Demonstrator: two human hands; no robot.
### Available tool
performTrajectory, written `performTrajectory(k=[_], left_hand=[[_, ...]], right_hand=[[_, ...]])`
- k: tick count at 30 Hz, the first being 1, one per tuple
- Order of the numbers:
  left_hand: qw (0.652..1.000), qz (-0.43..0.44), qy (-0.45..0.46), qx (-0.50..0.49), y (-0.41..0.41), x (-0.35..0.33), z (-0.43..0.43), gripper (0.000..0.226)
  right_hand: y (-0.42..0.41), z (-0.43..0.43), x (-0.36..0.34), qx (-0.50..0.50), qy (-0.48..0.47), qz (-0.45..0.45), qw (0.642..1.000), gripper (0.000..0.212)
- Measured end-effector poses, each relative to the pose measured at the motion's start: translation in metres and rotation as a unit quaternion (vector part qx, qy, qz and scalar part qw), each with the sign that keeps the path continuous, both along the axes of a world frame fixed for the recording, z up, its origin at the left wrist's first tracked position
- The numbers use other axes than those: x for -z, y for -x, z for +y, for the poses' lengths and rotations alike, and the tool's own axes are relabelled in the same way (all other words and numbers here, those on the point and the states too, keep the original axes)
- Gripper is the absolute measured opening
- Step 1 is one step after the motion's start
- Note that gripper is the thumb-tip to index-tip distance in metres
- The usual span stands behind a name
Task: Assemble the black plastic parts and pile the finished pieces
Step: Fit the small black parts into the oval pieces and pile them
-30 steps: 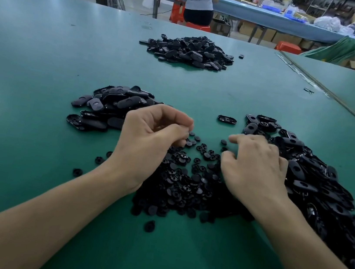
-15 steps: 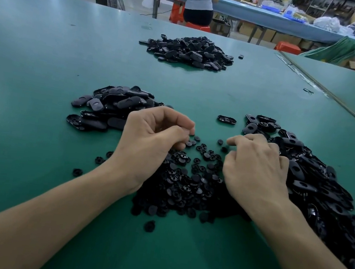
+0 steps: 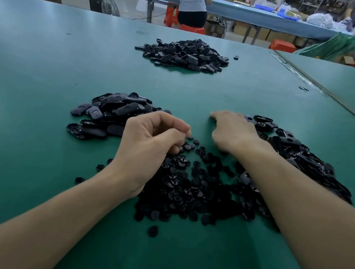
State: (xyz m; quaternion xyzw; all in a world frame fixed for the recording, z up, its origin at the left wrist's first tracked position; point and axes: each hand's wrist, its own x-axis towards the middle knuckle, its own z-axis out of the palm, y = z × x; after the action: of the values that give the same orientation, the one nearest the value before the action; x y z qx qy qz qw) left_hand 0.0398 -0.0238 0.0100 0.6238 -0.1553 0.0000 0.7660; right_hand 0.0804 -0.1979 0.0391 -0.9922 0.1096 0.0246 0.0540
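The left hand (image 3: 152, 144) is held at the near-left edge of the heap of small round parts (image 3: 187, 188), fingers curled in and thumb laid against the fingertips; whether a part is pinched inside cannot be told. The right hand (image 3: 234, 131) is stretched forward beside the oval shells (image 3: 305, 159), fingers kept together and low to the green table (image 3: 45, 59); no grip is shown. Risks as judged: two round parts may be lifted at once, since they lie stacked and interlocked, and the loose shells may be scattered by the right forearm, which rests against them. A shell may also be dropped into what is taken for the finished pile (image 3: 111, 113) before it is fitted. The shells are glossy, smooth-backed hard plastic, hollow and ribbed inside. The round parts are matte, disc-like, with spoked faces.
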Motion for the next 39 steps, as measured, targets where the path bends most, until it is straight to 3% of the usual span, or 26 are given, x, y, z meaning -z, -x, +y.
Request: performTrajectory(k=[4,10,14,16,19,22,26,29,32,34,39], left_hand=[[1.0,-0.002,-0.008,-0.006,-0.001,0.002,0.0,0.039],[1.0,0.0,-0.014,-0.027,0.0,0.003,-0.001,0.026],[0.999,0.013,0.007,-0.044,-0.001,0.003,-0.002,0.023],[0.999,0.011,0.007,-0.035,-0.002,0.004,-0.001,0.033],[1.0,-0.008,0.001,-0.005,0.0,0.003,-0.002,0.03],[0.999,-0.04,-0.021,-0.01,0.001,0.003,-0.002,0.024],[0.998,-0.048,-0.032,-0.026,-0.001,0.005,-0.001,0.021],[0.999,-0.04,-0.015,-0.031,-0.002,0.006,0.0,0.02],[0.999,-0.022,0.014,-0.029,-0.003,0.006,0.001,0.019],[0.999,-0.013,0.027,-0.023,-0.003,0.006,0.001,0.019],[0.998,0.013,0.052,-0.016,-0.001,0.005,-0.001,0.007]], right_hand=[[0.009,0.0,-0.001,-0.02,-0.008,-0.103,0.994,0.046],[0.022,0.01,-0.004,-0.025,-0.087,-0.159,0.983,0.051],[0.045,0.026,-0.007,-0.057,-0.195,-0.278,0.939,0.041],[0.058,0.034,-0.006,-0.085,-0.303,-0.275,0.908,0.032],[0.07,0.037,-0.003,-0.073,-0.453,-0.229,0.858,0.021],[0.077,0.035,0.0,-0.055,-0.503,-0.233,0.831,0.014],[0.082,0.03,0.006,-0.061,-0.471,-0.269,0.838,0.013],[0.084,0.027,0.012,-0.058,-0.335,-0.295,0.893,0.015],[0.087,0.026,0.016,-0.063,-0.168,-0.241,0.954,0.025],[0.09,0.028,0.016,-0.079,-0.085,-0.19,0.975,0.03],[0.092,0.032,0.015,-0.082,-0.083,-0.158,0.981,0.023]])
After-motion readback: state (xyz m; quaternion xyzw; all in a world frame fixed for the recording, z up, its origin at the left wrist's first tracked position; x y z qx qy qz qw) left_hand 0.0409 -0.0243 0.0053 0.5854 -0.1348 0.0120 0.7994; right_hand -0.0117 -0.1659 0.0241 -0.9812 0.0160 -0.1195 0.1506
